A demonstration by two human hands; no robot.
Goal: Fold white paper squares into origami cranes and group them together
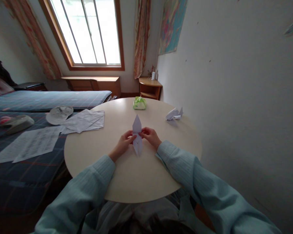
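Note:
A narrow, diamond-shaped piece of folded white paper (137, 135) lies on the round beige table (97, 152), pointing away from me. My left hand (124, 142) pinches its left side at the middle. My right hand (150, 135) pinches its right side at the same height. Both hands have their fingers closed on the paper. A finished folded paper figure (174, 114) rests on the table to the far right.
A green tissue pack (139, 103) sits at the table's far edge. Loose printed sheets (84, 121) overlap the table's left rim. A bed (39, 100) at left carries more sheets, a round white plate-like thing (59, 114) and a grey object. A wall stands close on the right.

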